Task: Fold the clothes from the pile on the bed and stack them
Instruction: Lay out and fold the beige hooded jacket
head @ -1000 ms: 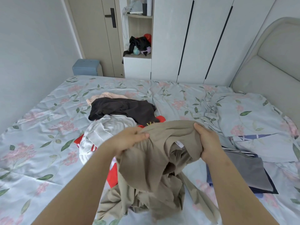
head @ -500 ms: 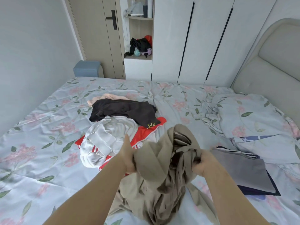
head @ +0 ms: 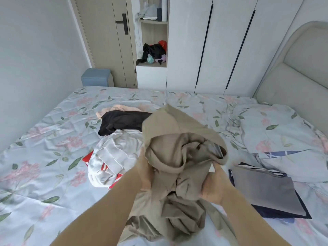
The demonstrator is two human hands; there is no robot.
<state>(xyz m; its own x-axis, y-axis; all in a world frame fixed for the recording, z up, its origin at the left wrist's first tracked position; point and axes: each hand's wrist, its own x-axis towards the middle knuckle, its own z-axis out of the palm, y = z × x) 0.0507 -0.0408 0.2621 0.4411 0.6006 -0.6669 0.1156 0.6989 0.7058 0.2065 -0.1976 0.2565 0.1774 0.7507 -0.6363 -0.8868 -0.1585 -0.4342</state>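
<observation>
1. A bunched tan garment (head: 177, 157) is held up over the near side of the bed (head: 44, 139), in the middle of the view (its loose folds hang down toward six o'clock).
2. Its nine o'clock side is gripped by the left hand (head: 145, 173), and the fingers are tucked into the cloth.
3. Its three o'clock side is gripped by the right hand (head: 213, 185). The thumb is pointed up and the other fingers are hidden in the folds.
4. The pile is seen at ten o'clock from the hands. A white garment (head: 115, 153) is nearest, and a red garment (head: 87, 158) is peeking out from under it. A black garment (head: 124, 121) is laid behind, with a pale pink garment (head: 122, 108) at the far edge.
5. A folded stack is laid at four o'clock from the hands. A grey garment (head: 266, 189) is set on top of a dark blue garment (head: 284, 214).
6. A flowered pillow (head: 276, 135) is seen at two o'clock, just past the stack.
</observation>
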